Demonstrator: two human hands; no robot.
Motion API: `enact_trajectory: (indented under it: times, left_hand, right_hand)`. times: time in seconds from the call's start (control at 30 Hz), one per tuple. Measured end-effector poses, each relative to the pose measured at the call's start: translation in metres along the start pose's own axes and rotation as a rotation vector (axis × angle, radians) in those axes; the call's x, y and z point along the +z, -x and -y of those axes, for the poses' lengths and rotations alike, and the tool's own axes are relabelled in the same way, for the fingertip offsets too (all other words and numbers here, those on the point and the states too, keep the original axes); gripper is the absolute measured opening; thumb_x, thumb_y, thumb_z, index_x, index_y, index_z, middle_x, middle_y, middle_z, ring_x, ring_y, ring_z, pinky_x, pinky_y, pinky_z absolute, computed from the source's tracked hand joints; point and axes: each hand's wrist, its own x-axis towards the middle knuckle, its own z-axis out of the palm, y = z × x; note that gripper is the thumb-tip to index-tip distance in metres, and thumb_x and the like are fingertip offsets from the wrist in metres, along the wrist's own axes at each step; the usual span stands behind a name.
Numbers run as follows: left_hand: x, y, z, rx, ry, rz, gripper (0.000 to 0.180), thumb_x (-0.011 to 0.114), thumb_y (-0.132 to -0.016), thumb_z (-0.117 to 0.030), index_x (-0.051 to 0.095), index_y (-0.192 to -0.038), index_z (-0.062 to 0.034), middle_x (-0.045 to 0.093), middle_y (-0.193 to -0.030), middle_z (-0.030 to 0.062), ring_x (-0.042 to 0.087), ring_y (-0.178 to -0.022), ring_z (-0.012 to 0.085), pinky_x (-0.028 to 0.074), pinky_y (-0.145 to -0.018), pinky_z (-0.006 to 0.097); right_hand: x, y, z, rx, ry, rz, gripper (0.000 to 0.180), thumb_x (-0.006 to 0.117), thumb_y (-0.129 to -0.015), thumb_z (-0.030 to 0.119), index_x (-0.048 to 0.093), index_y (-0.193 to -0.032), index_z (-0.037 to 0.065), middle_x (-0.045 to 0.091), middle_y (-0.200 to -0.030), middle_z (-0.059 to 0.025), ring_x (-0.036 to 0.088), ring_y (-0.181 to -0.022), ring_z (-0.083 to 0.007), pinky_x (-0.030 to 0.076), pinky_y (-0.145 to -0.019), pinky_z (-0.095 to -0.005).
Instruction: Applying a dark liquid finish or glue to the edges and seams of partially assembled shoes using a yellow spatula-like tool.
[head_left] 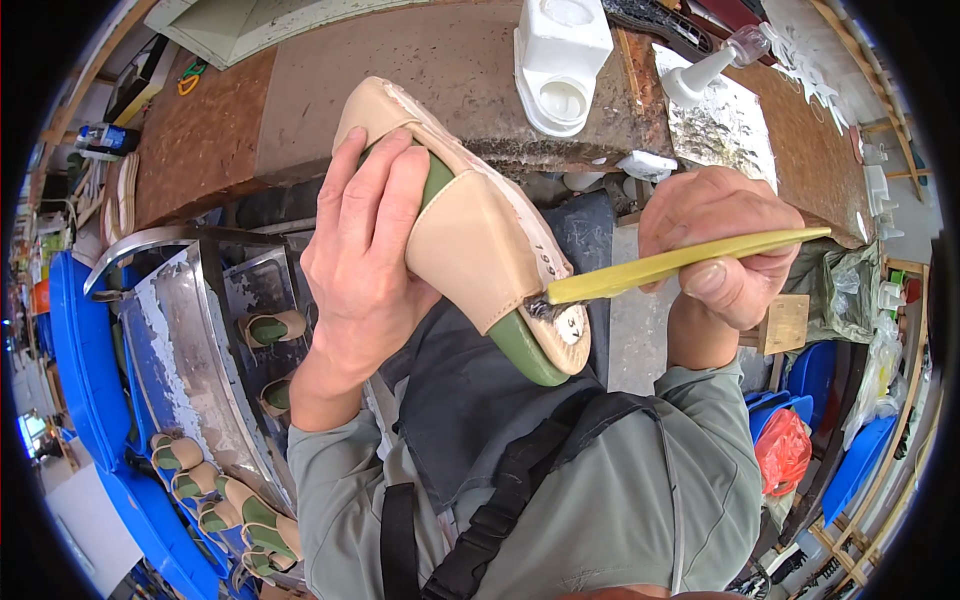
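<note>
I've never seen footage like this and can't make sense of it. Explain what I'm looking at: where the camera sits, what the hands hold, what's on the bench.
This is one wide fisheye view from a camera on the person's head, looking down, so straight edges bend. There is no machine, only two bare hands. The left hand grips a beige leather shoe upper on a green shoe form. The right hand holds a yellow-handled brush with its tip at the shoe's edge. On the worn brown workbench stand a white plastic container and a white dispenser bottle. More shoes lie lower left.

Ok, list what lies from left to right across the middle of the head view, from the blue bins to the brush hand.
Blue bins → metal rack holding shoes on green lasts → left hand → beige shoe on its green last → yellow-handled brush → right hand → blue crates.
</note>
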Motion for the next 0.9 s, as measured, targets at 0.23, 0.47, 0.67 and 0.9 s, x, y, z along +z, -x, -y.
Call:
enact_trajectory:
  times: [0.23, 0.47, 0.67, 0.9]
  left_hand:
    - [0.012, 0.001, 0.006, 0.052, 0.032, -0.098, 0.057, 0.077, -0.06, -0.012, 0.056, -0.112, -0.0003, 0.057, -0.113, 0.015, 0.055, -0.106, 0.0387, 0.05, -0.084, 0.039]
    - [0.044, 0.025, 0.004, -0.55, 0.996, 0.197, 0.06, 0.077, -0.068, -0.011, 0.049, -0.12, 0.0006, 0.056, -0.114, 0.0115, 0.056, -0.104, 0.02, 0.043, -0.092, 0.032]
    - [0.035, 0.021, -0.016, -0.685, 1.596, 0.338, 0.071, 0.082, -0.065, -0.013, 0.043, -0.123, -0.0015, 0.056, -0.117, 0.0096, 0.056, -0.105, 0.0191, 0.046, -0.091, 0.035]
    - [0.03, 0.021, -0.011, -0.688, 1.411, 0.448, 0.069, 0.081, -0.062, -0.008, 0.046, -0.121, 0.0, 0.057, -0.112, 0.0083, 0.055, -0.102, 0.0156, 0.045, -0.091, 0.033]
  right_hand:
    - [-0.011, 0.002, -0.004, 0.099, 0.029, 0.042, 0.016, 0.074, -0.066, 0.006, 0.067, -0.076, -0.005, 0.064, -0.065, -0.0137, 0.058, -0.055, -0.0188, 0.046, -0.049, -0.0274]
    - [0.013, 0.01, -0.009, -0.247, -0.087, 0.105, 0.015, 0.066, -0.074, 0.004, 0.064, -0.086, -0.006, 0.063, -0.075, -0.0137, 0.059, -0.057, -0.0176, 0.047, -0.05, -0.0271]
    - [0.007, 0.019, -0.014, 0.092, 0.005, -0.251, 0.016, 0.066, -0.071, 0.006, 0.065, -0.082, -0.004, 0.064, -0.074, -0.0136, 0.057, -0.054, -0.0226, 0.047, -0.053, -0.0299]
    - [0.016, 0.026, 0.007, 0.077, 0.129, -0.382, 0.01, 0.065, -0.068, 0.004, 0.066, -0.076, -0.001, 0.064, -0.073, -0.0115, 0.059, -0.058, -0.0216, 0.047, -0.054, -0.0332]
